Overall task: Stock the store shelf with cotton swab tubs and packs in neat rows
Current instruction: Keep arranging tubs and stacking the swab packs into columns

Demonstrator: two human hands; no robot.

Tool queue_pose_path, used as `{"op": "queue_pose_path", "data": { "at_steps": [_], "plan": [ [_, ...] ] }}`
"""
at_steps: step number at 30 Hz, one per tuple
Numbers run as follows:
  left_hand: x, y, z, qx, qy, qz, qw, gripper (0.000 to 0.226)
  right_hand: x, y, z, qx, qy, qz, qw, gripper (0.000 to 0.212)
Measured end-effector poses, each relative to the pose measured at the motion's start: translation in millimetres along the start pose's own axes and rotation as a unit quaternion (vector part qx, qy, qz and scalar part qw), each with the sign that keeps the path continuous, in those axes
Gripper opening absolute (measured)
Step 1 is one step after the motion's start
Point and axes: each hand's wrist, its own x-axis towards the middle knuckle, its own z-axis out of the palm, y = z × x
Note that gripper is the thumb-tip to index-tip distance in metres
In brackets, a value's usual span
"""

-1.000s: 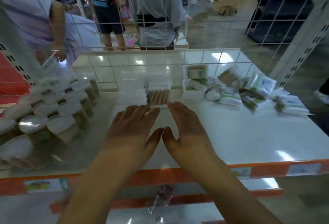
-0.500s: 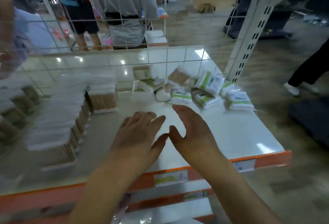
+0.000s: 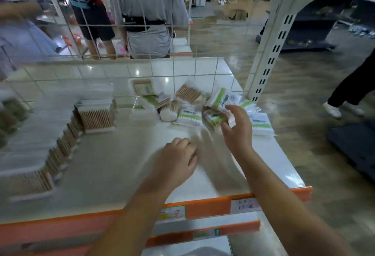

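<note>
Two rows of boxed swabs [image 3: 95, 116] already stand lined up at the left of the shelf [image 3: 284, 166]. Right of them, mid-shelf, the left hand [image 3: 176, 160] hovers with fingers loosely curled, holding nothing. Further right, the right hand [image 3: 236, 127] reaches into the loose heap of swab packs [image 3: 190, 113], its fingers curling onto a green-striped pack [image 3: 215, 116]. I judge this the fetching step; next that pack needs lifting clear and setting beside the rows.

Bare shelf [image 3: 121, 164] between boxes [image 3: 97, 116], packs [image 3: 190, 114]
</note>
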Motion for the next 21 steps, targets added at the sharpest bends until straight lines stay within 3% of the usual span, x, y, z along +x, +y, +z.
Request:
{"op": "queue_pose_path", "data": {
  "at_steps": [5,10,13,17,21],
  "plan": [
    [6.6,-3.1,3.1,-0.008,0.022,-0.013,1.000,0.039,52.0,13.5,11.7,-0.107,-0.011,-0.003,0.994,0.044],
    [2.9,-8.5,8.0,-0.037,0.056,-0.023,0.998,0.033,73.8,26.9,19.6,-0.190,-0.099,0.053,0.975,0.045],
    [1.9,-8.8,7.3,-0.035,0.058,-0.013,0.998,0.034,70.9,24.8,18.8,-0.137,-0.083,0.043,0.986,0.037],
    [1.2,-12.1,8.0,-0.033,0.065,0.009,0.997,0.039,64.4,14.0,11.3,-0.070,-0.074,0.073,0.992,0.052],
    [-1.1,-12.4,9.0,-0.050,0.069,0.014,0.996,0.041,51.5,0.9,4.3,0.000,-0.027,0.076,0.997,0.041]
  ]
}}
